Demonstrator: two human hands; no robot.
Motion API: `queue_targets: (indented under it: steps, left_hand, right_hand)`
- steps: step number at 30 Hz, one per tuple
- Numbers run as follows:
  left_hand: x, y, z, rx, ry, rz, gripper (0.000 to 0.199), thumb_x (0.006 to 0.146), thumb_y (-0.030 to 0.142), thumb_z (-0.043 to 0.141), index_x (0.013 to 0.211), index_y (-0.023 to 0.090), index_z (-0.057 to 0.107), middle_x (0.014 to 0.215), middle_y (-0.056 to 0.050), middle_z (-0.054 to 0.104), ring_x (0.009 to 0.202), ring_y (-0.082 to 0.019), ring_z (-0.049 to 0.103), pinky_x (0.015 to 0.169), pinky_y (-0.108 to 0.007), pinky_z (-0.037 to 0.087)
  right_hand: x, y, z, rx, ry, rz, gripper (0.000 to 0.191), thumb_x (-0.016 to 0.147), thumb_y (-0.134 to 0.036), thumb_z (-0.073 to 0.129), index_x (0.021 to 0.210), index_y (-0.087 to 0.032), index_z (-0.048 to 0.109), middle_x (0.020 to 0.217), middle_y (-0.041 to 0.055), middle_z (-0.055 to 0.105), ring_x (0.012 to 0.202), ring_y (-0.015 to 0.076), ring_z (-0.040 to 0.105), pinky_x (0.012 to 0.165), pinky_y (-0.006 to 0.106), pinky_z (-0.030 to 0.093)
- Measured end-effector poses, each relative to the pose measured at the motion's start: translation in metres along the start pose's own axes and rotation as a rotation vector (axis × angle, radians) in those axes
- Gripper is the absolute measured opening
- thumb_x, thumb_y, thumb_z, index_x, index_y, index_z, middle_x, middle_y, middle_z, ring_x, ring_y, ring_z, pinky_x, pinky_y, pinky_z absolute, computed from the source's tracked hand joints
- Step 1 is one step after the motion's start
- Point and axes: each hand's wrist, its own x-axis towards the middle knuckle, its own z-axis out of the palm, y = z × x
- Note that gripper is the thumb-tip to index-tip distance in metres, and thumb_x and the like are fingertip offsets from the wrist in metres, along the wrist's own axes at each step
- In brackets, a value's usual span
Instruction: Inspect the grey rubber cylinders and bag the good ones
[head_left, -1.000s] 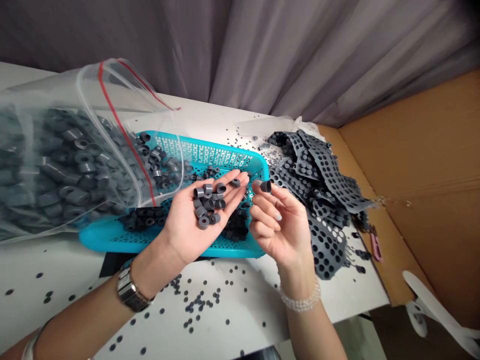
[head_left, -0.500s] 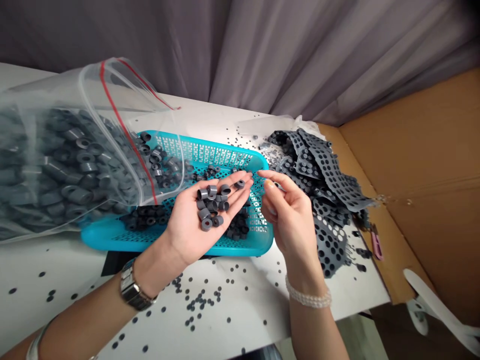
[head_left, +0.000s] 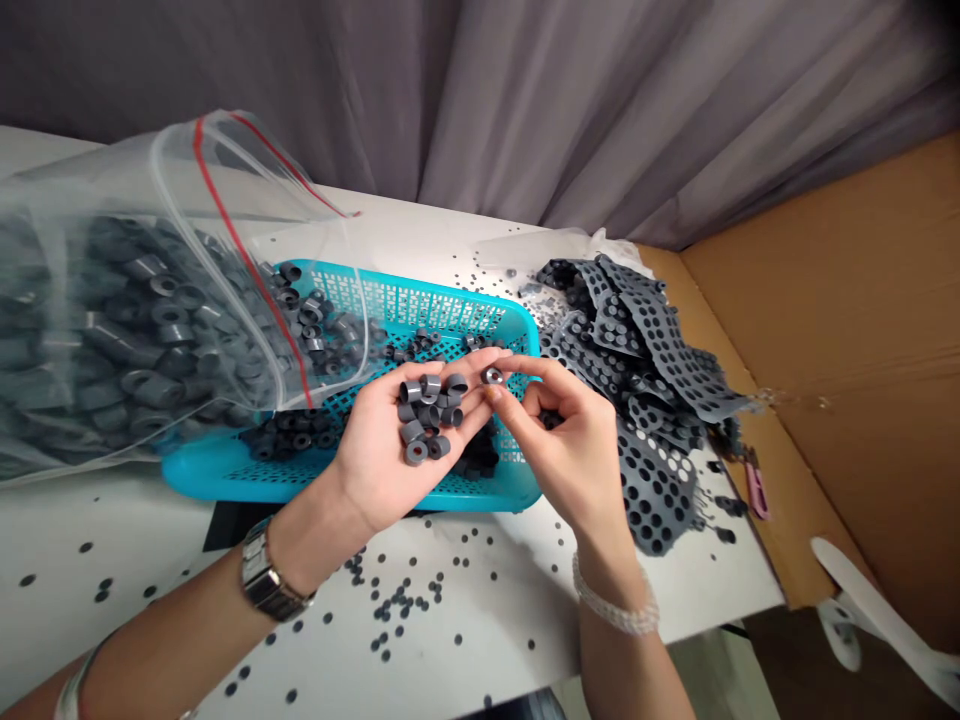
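My left hand lies palm up above the basket, cupping several small grey rubber caps. They are short hollow cylinders, some with a round hole in the end. At its fingertips, my right hand has thumb and index finger closed around a single grey cap. Something dark shows by the curled fingers of that hand; I cannot tell if it is held. Below both hands stands a turquoise perforated basket with more grey caps in it, partly hidden by my left hand.
A clear zip bag full of larger grey caps leans over the basket's left side. Perforated grey rubber sheets are heaped at right, near a pink-handled tool and a cardboard sheet. Small dark discs litter the white table.
My right hand has moved left to my left fingertips, and its thumb and index finger have closed on the cap lying there. My left hand has barely moved.
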Motion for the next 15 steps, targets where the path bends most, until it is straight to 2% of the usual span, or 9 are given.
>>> queue_targets:
  steps: [4, 7, 9, 11, 13, 15]
  left_hand:
    - [0.000, 0.001, 0.001, 0.001, 0.009, 0.000, 0.049, 0.084, 0.011, 0.042, 0.132, 0.007, 0.052, 0.119, -0.016, 0.068, 0.110, -0.022, 0.065, 0.089, -0.029, 0.055]
    - [0.000, 0.001, 0.001, -0.003, 0.000, -0.001, 0.051, 0.083, 0.012, 0.042, 0.133, 0.003, 0.050, 0.121, -0.019, 0.067, 0.112, -0.024, 0.063, 0.088, -0.029, 0.055]
    - [0.000, 0.001, 0.001, -0.007, -0.010, -0.003, 0.053, 0.083, 0.011, 0.041, 0.134, 0.001, 0.047, 0.121, -0.020, 0.066, 0.113, -0.025, 0.063, 0.091, -0.031, 0.055]
    - [0.000, 0.001, 0.001, -0.022, -0.017, 0.001, 0.054, 0.083, 0.011, 0.040, 0.136, 0.000, 0.045, 0.122, -0.022, 0.065, 0.114, -0.026, 0.062, 0.094, -0.033, 0.053]
    - [0.000, 0.001, 0.001, -0.038, -0.020, 0.011, 0.056, 0.082, 0.011, 0.041, 0.137, -0.002, 0.043, 0.123, -0.023, 0.064, 0.116, -0.027, 0.061, 0.097, -0.035, 0.052]
    - [0.000, 0.002, 0.002, -0.044, -0.010, 0.020, 0.057, 0.083, 0.011, 0.041, 0.138, -0.001, 0.041, 0.126, -0.023, 0.062, 0.117, -0.027, 0.060, 0.097, -0.035, 0.052]
  right_hand:
    - [0.000, -0.003, -0.001, 0.011, -0.007, 0.005, 0.013, 0.085, -0.027, 0.063, 0.096, -0.023, 0.069, 0.051, -0.0080, 0.032, 0.048, 0.0087, 0.028, 0.050, 0.025, 0.025]
    - [0.001, -0.004, -0.002, 0.177, -0.016, 0.080, 0.012, 0.082, -0.025, 0.066, 0.093, -0.022, 0.069, 0.050, -0.0083, 0.033, 0.048, 0.0078, 0.027, 0.047, 0.023, 0.022]
    - [0.004, -0.003, -0.004, 0.477, -0.077, 0.213, 0.013, 0.081, -0.026, 0.067, 0.094, -0.022, 0.067, 0.048, -0.0102, 0.029, 0.044, 0.0065, 0.020, 0.042, 0.021, 0.018]
    - [0.007, -0.002, -0.006, 0.877, -0.190, 0.391, 0.008, 0.083, -0.028, 0.066, 0.085, -0.021, 0.062, 0.047, -0.0117, 0.023, 0.042, 0.0057, 0.012, 0.038, 0.018, 0.014]
    - [0.009, 0.000, -0.007, 1.208, -0.288, 0.546, 0.019, 0.085, -0.029, 0.062, 0.071, -0.019, 0.054, 0.046, -0.0119, 0.021, 0.041, 0.0055, 0.009, 0.035, 0.016, 0.013]
    - [0.010, 0.002, -0.007, 1.382, -0.326, 0.645, 0.029, 0.090, -0.030, 0.056, 0.065, -0.019, 0.045, 0.046, -0.0115, 0.022, 0.040, 0.0058, 0.010, 0.034, 0.015, 0.015]
